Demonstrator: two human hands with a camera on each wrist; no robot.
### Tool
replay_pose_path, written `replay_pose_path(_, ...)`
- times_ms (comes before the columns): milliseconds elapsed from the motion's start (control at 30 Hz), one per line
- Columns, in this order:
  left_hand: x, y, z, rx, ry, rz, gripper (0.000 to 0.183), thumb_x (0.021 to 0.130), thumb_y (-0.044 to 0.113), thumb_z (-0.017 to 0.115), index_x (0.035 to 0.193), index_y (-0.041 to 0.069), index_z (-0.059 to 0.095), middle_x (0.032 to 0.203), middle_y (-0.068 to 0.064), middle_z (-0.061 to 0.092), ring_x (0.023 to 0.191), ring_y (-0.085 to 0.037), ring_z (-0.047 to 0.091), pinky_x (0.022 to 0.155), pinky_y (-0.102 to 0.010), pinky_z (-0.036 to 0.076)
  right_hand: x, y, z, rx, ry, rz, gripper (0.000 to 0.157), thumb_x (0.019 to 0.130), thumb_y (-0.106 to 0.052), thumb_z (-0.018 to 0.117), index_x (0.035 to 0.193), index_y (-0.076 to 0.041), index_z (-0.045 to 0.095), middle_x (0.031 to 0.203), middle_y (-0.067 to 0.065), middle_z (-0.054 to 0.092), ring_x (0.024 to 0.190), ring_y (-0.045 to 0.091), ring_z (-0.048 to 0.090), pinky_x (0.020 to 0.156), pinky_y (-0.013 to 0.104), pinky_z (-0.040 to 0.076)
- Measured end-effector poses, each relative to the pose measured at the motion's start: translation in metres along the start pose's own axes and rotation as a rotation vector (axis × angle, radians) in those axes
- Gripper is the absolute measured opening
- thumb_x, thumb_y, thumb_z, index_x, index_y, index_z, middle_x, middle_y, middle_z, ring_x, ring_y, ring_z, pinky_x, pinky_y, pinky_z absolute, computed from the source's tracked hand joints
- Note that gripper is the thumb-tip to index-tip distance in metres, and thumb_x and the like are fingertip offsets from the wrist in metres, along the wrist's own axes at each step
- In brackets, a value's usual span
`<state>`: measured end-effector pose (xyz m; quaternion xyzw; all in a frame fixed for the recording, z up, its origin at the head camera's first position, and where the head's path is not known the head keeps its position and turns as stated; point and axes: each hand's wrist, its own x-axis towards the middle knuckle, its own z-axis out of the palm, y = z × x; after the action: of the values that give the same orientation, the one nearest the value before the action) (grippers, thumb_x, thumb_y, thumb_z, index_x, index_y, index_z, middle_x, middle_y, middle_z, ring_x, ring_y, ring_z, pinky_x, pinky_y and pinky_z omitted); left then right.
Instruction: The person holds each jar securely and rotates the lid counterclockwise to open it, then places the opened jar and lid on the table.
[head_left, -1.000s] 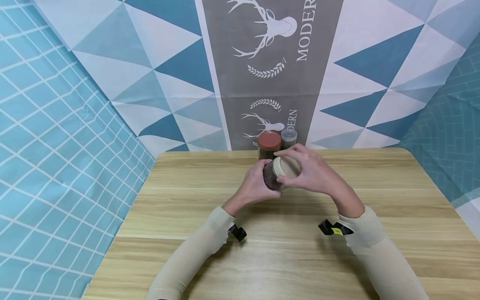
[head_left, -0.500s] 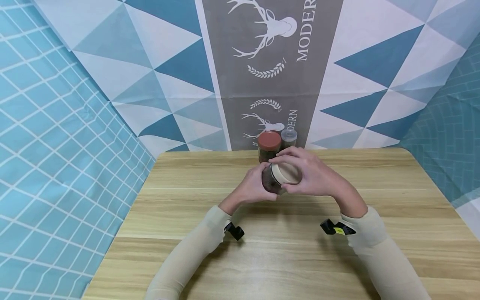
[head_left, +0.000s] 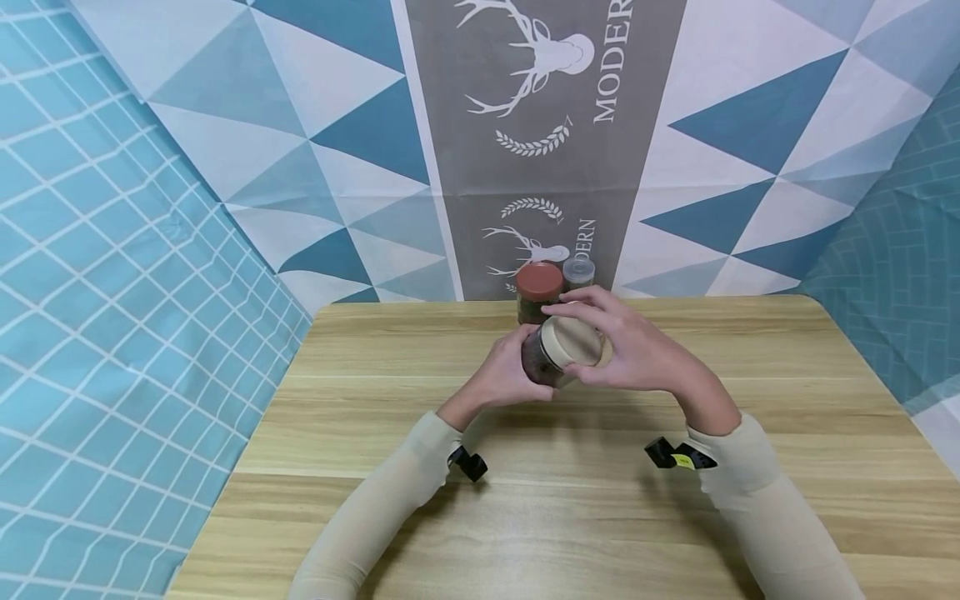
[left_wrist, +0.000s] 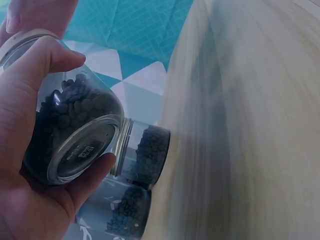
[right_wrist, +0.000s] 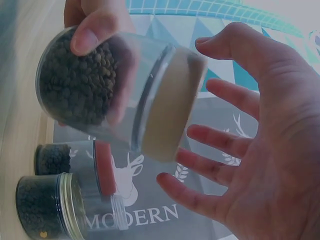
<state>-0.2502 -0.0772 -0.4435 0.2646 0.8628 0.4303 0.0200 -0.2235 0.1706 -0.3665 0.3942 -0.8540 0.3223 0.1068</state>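
Observation:
My left hand (head_left: 506, 371) grips a clear glass jar (head_left: 536, 360) round its body, tilted, with its lid toward my right hand. Dark flat beans or pellets, of a kind I cannot tell, fill about half of it in the right wrist view. On the jar sits a beige lid (right_wrist: 172, 107). My right hand (right_wrist: 270, 120) is spread around this lid, its thumb at the lid's upper edge and its fingers loosely bent beside the top face. The left wrist view shows the jar's round base (left_wrist: 82, 150) between my left thumb and fingers.
Behind the held jar, a red-lidded jar (head_left: 538, 283) and a slimmer grey-lidded jar (head_left: 579, 272) stand at the wooden table's (head_left: 570, 517) back edge. A jar with a gold band (right_wrist: 45, 205) also shows dark contents. A patterned cloth (head_left: 555, 167) hangs behind.
My right hand's fingers closed round the lid half a second ago and have now loosened and spread from it. The jar has shifted slightly left, still in my left hand.

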Motion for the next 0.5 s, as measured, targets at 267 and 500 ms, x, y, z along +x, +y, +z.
replay_pose_path(267,-0.0045,-0.0019,-0.0023,-0.005,0.074,-0.005,0.095,0.070,0.019,0.095,0.154,0.000,0.056,0.140,-0.020,0.073,0.123,-0.034,0.071,0.108,-0.048,0.059,-0.0047,0.0042,-0.0027,-0.024,0.073,0.024,0.080,0.082,-0.015,0.093,0.157,-0.014,0.065,0.154,0.020,0.061,0.142,0.044,0.064,0.111,0.068,0.058)
replay_pose_path(500,-0.0043,-0.0012,-0.0001,0.023,0.160,0.001,0.097,0.069,0.022,0.098,0.154,0.002,0.055,0.142,-0.020,0.071,0.126,-0.034,0.070,0.110,-0.052,0.060,-0.0015,0.0025,0.0012,-0.024,0.139,0.100,0.083,0.087,-0.024,0.095,0.162,-0.014,0.060,0.149,0.020,0.061,0.122,0.034,0.069,0.084,0.046,0.065)
